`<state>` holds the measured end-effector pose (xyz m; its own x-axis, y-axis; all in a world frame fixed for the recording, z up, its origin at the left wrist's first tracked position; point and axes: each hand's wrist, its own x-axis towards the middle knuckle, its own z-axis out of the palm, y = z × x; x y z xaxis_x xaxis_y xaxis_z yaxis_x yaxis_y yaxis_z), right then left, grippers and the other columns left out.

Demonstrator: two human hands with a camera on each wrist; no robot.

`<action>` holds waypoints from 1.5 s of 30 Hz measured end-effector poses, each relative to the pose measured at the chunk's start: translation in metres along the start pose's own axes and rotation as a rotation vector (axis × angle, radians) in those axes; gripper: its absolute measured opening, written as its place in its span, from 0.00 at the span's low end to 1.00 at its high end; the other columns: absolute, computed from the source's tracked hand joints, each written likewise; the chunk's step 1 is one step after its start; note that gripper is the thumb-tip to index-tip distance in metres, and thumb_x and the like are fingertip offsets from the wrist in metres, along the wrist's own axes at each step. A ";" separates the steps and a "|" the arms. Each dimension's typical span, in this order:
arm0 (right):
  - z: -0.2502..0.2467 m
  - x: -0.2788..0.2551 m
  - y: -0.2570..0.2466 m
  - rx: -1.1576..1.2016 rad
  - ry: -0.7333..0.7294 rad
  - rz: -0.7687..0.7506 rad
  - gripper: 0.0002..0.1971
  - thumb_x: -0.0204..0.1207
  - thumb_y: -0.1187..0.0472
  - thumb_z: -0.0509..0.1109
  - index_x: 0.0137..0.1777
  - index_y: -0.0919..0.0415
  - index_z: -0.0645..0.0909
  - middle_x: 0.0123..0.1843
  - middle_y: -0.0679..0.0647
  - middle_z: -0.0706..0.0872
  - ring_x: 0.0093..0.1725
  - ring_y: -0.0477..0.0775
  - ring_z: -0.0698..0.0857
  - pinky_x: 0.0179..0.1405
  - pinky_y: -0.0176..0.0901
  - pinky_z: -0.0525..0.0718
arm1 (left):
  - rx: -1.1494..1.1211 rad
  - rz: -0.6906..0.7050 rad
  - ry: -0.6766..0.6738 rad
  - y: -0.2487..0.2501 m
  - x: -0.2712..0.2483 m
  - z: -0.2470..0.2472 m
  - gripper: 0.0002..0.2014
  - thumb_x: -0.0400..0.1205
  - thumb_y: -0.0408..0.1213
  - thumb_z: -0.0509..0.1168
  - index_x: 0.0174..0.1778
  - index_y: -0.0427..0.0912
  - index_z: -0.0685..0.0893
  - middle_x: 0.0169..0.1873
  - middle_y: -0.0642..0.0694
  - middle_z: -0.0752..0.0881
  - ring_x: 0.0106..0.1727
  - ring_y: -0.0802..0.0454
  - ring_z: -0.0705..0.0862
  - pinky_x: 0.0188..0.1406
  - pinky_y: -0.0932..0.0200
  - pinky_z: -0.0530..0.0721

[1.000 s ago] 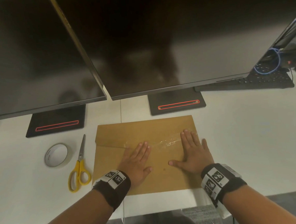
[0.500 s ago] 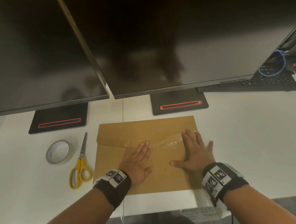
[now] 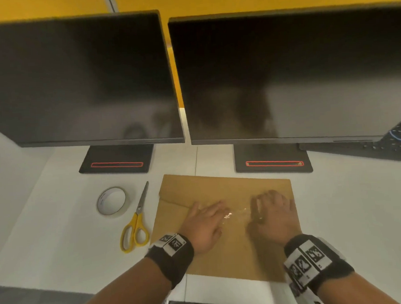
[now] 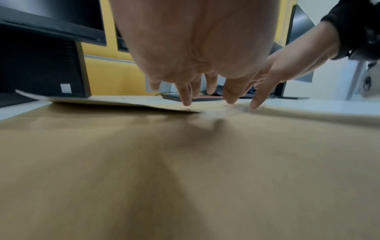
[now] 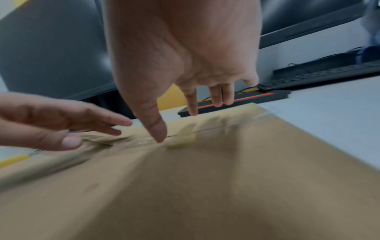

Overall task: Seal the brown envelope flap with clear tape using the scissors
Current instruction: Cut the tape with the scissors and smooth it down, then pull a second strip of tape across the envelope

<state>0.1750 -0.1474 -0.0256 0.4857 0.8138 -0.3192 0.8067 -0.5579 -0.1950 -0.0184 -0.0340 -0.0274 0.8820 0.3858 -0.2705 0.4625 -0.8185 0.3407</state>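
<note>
Brown envelope (image 3: 223,248) flat on the white desk (image 3: 349,213), just in front of the two monitor bases, flap (image 3: 208,188) folded down toward the near side. Strip of clear tape (image 3: 236,214) laid across the flap edge, glinting and a little wrinkled between the hands.

Left hand (image 3: 204,223) flat on the envelope, fingers straight and together, tips at the left end of the strip. Right hand (image 3: 272,215) pressing at the right end, fingers extended and slightly bent, blurred; holding nothing. From the right wrist view, thumb tip (image 5: 160,136) down on the tape at the flap line, index tip touching the flap beyond; the other fingers seemingly just clear of the paper.

Likely thin, light paper, easily slid or creased; probably best held by flat palm pressure on its face rather than pinched at an edge. Tape probably limp and sticky, prone to trapping bubbles, so best smoothed with fingertips from the middle outward. Left part of the flap edge, as seen from the left wrist, apparently lifted slightly off the body and untaped.

Scissors (image 3: 136,222), yellow-handled, closed, on the desk just left of the envelope; tape roll (image 3: 111,200) left of them, both untouched and well clear of the hands.
</note>
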 end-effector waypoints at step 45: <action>-0.003 0.012 -0.136 0.419 0.058 -0.458 0.26 0.71 0.33 0.60 0.65 0.45 0.76 0.61 0.41 0.76 0.61 0.44 0.73 0.63 0.41 0.72 | -0.890 -0.300 0.548 -0.066 -0.045 -0.094 0.24 0.78 0.27 0.67 0.64 0.57 0.77 0.49 0.59 0.82 0.47 0.55 0.85 0.51 0.64 0.84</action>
<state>0.0715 -0.0613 -0.0004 0.1489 0.9865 -0.0685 0.7422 -0.1573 -0.6514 -0.0801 0.0430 0.0465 0.5404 0.8368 -0.0875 0.3702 -0.1431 0.9179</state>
